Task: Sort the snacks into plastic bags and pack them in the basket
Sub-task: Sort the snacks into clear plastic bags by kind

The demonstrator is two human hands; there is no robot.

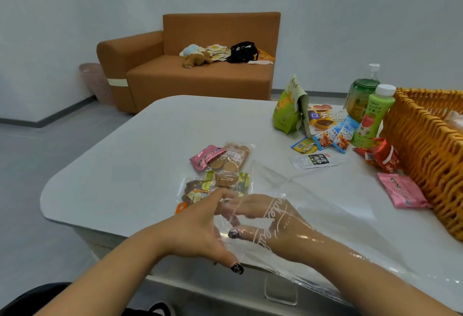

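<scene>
2 hands at work: both meet at the mouth of a clear plastic bag [313, 218] near the table's [125, 165] front edge.
Left hand [198, 228]: outside the bag, fingers curled, seemingly pinching the bag's open edge; the exact grip is hard to tell through the film.
Snack pile [218, 175]: just beyond the fingertips of both hands, a loose cluster of small wrapped biscuits and a pink packet, running away from the person.
Right hand [265, 218]: inside the bag up past the wrist, fingers relaxed and extended toward the left, holding nothing that shows.
Key relation: the pile lies straight ahead of the bag's mouth, and the left hand is the free one nearer it, so it looks best placed to feed snacks in.
Other snacks: green pouch [288, 112], blue sachets [335, 135], 2 bottles [370, 112], red packet [383, 155], pink packet [403, 190], well to the right.
Wicker basket [426, 145]: far right, beside the pink packet.
</scene>
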